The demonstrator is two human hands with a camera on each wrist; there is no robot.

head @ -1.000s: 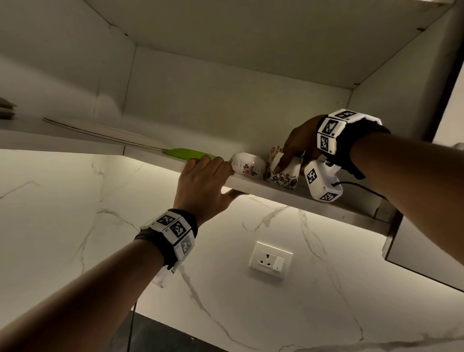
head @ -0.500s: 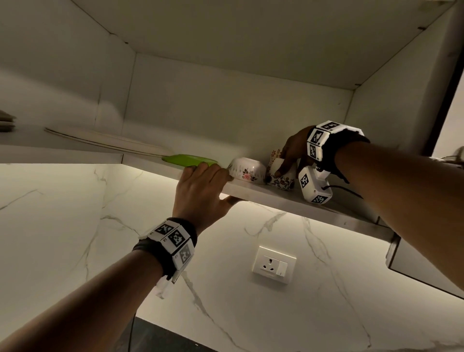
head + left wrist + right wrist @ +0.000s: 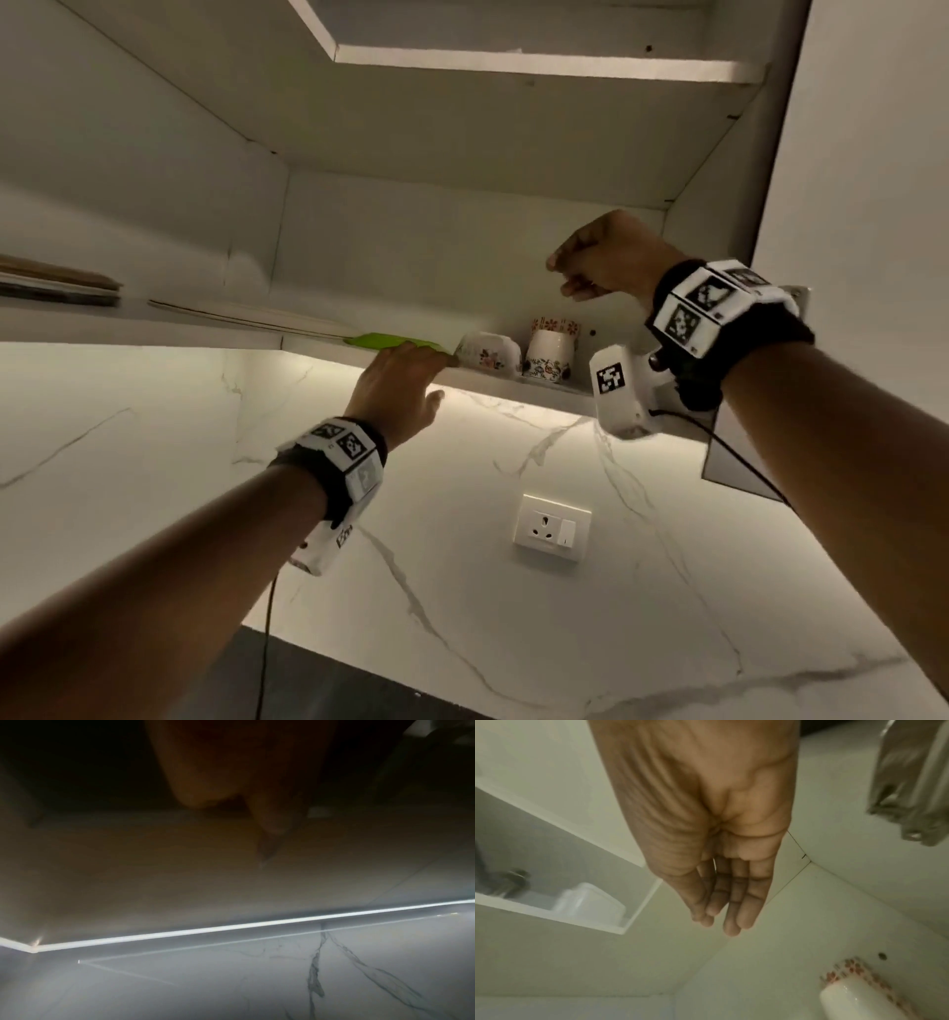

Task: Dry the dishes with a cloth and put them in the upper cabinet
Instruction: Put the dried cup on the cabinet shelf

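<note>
cup point(image 3: 550, 354): upside down on cabinet shelf point(image 3: 539, 386), beside bowl point(image 3: 485, 350)
handling: likely glazed, slippery, breakable; hold around wall
right hand point(image 3: 611, 257): empty, fingers relaxed, above cup
left hand point(image 3: 398, 385): fingers over shelf edge

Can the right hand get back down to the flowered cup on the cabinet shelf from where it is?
Probably yes. The right hand is empty, fingers straight, above the flowered cup, with nothing between them; the small bowl stands beside it, to the left.

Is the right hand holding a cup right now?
No, the right hand is empty with straight fingers, above the floral cup on the shelf.
</note>
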